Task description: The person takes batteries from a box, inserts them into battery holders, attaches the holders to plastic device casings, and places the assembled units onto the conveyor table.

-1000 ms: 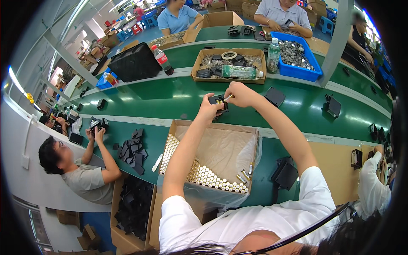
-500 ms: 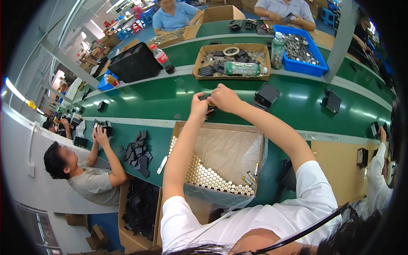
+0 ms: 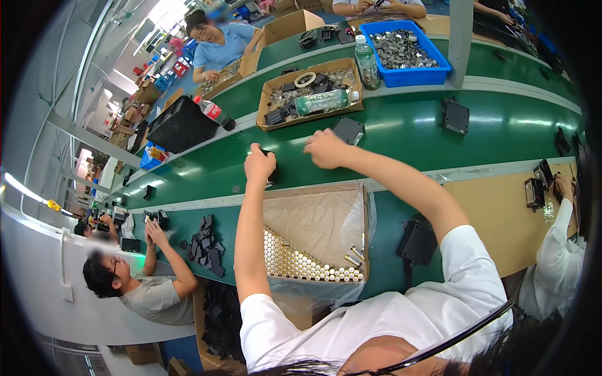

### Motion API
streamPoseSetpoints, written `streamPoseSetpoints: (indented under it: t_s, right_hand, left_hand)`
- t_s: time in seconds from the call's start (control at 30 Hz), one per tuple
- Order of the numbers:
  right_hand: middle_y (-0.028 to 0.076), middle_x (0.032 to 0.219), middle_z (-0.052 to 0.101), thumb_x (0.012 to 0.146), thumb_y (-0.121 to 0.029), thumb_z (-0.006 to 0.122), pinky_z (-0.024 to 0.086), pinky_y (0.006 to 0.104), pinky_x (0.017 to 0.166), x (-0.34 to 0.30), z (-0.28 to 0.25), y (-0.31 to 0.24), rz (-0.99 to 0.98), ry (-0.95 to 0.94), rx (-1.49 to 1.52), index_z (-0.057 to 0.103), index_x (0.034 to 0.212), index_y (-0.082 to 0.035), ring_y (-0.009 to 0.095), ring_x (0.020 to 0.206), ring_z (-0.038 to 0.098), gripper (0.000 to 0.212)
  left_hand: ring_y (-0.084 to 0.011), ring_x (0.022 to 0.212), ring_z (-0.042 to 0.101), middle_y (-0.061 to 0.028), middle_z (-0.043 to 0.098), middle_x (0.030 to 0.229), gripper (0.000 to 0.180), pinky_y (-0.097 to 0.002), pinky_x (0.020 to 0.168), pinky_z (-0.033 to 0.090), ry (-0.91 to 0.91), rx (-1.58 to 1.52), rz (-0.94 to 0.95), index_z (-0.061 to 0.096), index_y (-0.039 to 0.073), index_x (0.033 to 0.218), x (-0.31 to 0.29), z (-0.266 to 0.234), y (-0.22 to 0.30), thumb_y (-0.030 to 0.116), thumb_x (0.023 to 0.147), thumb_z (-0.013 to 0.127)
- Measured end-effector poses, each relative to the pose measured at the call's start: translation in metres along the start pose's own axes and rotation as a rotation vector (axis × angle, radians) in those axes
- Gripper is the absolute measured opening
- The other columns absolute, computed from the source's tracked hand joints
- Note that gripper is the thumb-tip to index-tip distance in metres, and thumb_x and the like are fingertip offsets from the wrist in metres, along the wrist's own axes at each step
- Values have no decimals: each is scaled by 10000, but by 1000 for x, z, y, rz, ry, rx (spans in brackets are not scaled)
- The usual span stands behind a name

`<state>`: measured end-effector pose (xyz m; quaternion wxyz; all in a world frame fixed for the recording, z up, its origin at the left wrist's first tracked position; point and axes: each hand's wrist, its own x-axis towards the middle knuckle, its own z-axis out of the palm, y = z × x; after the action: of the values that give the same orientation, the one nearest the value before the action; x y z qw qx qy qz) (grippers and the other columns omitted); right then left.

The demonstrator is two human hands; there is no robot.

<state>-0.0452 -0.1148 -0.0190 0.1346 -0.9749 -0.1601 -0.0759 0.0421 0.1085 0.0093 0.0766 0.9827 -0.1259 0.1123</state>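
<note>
My left hand is closed around a black plastic case, held over the green work surface beyond the carton; most of the case is behind my fingers. To its right, my right hand is apart from it, back of the hand up, its fingertips hidden underneath. Just behind the right hand lies another black boxy device. Nearer to me, an open carton lined with clear plastic holds many upright batteries, and a few loose batteries lie at its right side.
Flat black plastic pieces are heaped left of the carton; a black device sits at its right. Behind stand a parts carton, a green bottle and a blue bin. Co-workers sit left, right and opposite.
My hands, together before, are now apart: the left has moved left with the black case, and the right has drawn away. The whole view has turned and shifted.
</note>
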Motion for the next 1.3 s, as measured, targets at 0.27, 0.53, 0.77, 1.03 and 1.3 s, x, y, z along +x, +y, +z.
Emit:
streamPoseSetpoints:
  t_s: [0.27, 0.53, 0.77, 1.03, 1.3]
  right_hand:
    - [136, 1314, 584, 841, -317, 693, 445, 500, 958, -49, -16, 37, 272, 146, -110, 637, 1304, -191, 366, 1113, 539, 484]
    - [199, 1303, 586, 915, -412, 642, 550, 527, 821, -40, 2, 84, 64, 266, 285, 587, 1347, -131, 382, 999, 631, 518]
    - [253, 1224, 632, 985, -491, 528, 589, 470, 675, -52, -51, 92, 643, -181, 1461, 585, 1310, -11, 388, 917, 689, 582]
    - [188, 1197, 689, 962, -460, 572, 583, 367, 766, -73, -63, 90, 453, 141, 137, 594, 1325, -14, 309, 931, 708, 575]
    - [89, 849, 739, 893, -206, 701, 553, 326, 691, -39, -44, 57, 254, 352, 500, 744, 919, -3, 224, 705, 680, 209]
  left_hand:
    - [-347, 887, 664, -162, 715, 1014, 246, -440, 784, 537, -339, -128, 590, 689, 15, 1027, -29, 11, 71, 142, 819, 720]
    - [-191, 756, 657, -86, 711, 805, 88, -315, 704, 534, -432, -600, 414, 712, -30, 896, -16, 7, 61, 28, 829, 717]
    - [-144, 903, 612, -21, 629, 953, 37, -291, 887, 517, -773, -997, 277, 632, 69, 1007, 5, -32, 67, 87, 981, 614]
    - [-164, 795, 627, -61, 642, 926, 229, -314, 787, 515, -911, -1144, 161, 590, 70, 1053, 22, -1, 111, 295, 1026, 554]
    - [-199, 793, 614, -108, 637, 981, 318, -334, 715, 531, -678, -920, 6, 578, 24, 1124, 11, -28, 122, 317, 1001, 601]
